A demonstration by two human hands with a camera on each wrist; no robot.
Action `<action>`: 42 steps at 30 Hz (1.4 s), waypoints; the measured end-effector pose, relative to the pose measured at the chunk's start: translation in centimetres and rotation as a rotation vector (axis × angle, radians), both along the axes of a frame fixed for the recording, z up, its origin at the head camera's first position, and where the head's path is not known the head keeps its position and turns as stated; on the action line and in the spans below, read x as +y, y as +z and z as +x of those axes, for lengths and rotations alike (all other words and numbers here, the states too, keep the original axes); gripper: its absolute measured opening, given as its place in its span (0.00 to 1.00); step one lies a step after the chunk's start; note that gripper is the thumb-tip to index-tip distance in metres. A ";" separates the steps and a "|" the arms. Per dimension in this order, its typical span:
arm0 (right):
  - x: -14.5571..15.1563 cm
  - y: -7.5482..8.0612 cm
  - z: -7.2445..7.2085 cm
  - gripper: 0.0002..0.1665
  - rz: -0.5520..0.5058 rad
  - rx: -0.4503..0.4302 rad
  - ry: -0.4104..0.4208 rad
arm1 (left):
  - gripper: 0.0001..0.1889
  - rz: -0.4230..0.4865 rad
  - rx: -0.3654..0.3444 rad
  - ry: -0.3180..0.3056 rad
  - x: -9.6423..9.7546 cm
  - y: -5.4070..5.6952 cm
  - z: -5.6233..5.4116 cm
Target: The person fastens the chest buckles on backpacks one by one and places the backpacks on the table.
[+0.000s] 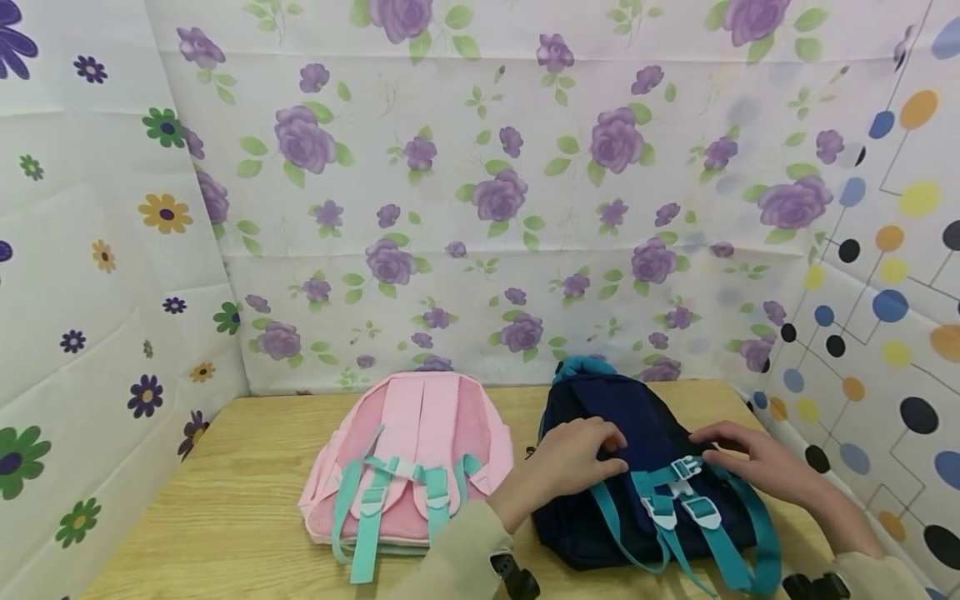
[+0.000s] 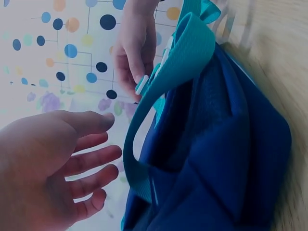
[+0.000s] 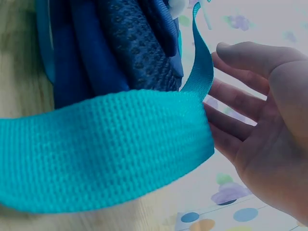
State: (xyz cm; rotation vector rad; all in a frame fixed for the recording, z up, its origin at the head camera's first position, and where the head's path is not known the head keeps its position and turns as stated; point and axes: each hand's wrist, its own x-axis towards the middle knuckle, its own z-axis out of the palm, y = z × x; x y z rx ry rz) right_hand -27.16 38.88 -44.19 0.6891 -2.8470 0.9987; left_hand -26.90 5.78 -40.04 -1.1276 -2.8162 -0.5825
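Observation:
A navy backpack (image 1: 630, 408) with teal straps lies on the table, its strap side up. White buckles (image 1: 686, 468) join and adjust the straps over its lower middle. Above the pack's left half is my left hand (image 1: 577, 454), fingers loosely bent and nothing between them. The left wrist view shows that hand (image 2: 72, 163) beside a looped teal strap (image 2: 137, 139), with a gap between. At the pack's right side my right hand (image 1: 757, 458) reaches in with relaxed fingers. In the right wrist view its fingertips (image 3: 219, 94) are right at the edge of a teal strap (image 3: 110, 149), partly hidden behind it.
A pink backpack (image 1: 420, 400) with mint straps lies left of the navy one, also strap side up. Both sit on a wood-grain table (image 1: 217, 483). Patterned cloth walls stand around it: purple roses (image 1: 498, 196) behind, daisies (image 1: 165, 214) left, coloured dots (image 1: 890, 306) right.

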 end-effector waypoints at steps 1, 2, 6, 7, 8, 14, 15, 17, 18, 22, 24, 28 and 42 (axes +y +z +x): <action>0.1 -0.1 0.1 0.15 0.002 -0.002 -0.004 | 0.15 0.000 0.001 -0.004 0.3 0.1 0.0; 0.1 -0.1 0.1 0.16 0.008 -0.004 -0.007 | 0.16 0.003 0.001 -0.007 0.6 0.1 0.0; 0.3 -0.2 0.4 0.17 0.017 -0.025 -0.027 | 0.16 0.005 -0.002 -0.008 1.8 0.2 0.0; 0.3 -0.2 0.4 0.17 0.021 -0.028 -0.028 | 0.16 0.004 -0.004 -0.007 2.0 0.2 0.0; 0.3 -0.2 0.5 0.17 0.025 -0.032 -0.029 | 0.16 0.002 -0.005 -0.007 2.3 0.2 0.0; 0.4 -0.1 1.0 0.18 0.019 -0.052 -0.035 | 0.19 -0.031 0.010 0.005 3.8 -0.5 -0.2; 0.4 -0.1 1.0 0.18 0.014 -0.056 -0.033 | 0.19 -0.038 0.015 0.010 4.1 -0.7 -0.3; 0.4 -0.1 1.1 0.19 0.009 -0.062 -0.030 | 0.19 -0.049 0.023 0.014 4.5 -1.1 -0.4; 0.4 -0.1 1.1 0.19 0.009 -0.065 -0.028 | 0.19 -0.052 0.025 0.015 4.8 -1.2 -0.4; 0.5 -0.1 1.1 0.19 0.012 -0.076 -0.024 | 0.20 -0.045 0.023 0.016 5.6 -1.4 -0.4; 0.6 -0.1 1.2 0.19 0.012 -0.079 -0.026 | 0.20 -0.043 0.026 0.019 6.0 -1.4 -0.4; 0.8 -0.3 1.3 0.17 0.004 -0.087 -0.031 | 0.21 -0.066 0.023 0.034 6.8 -1.5 -0.3; 1.0 -0.3 1.3 0.17 -0.026 -0.101 -0.013 | 0.22 -0.120 -0.100 0.051 8.3 -2.0 -0.4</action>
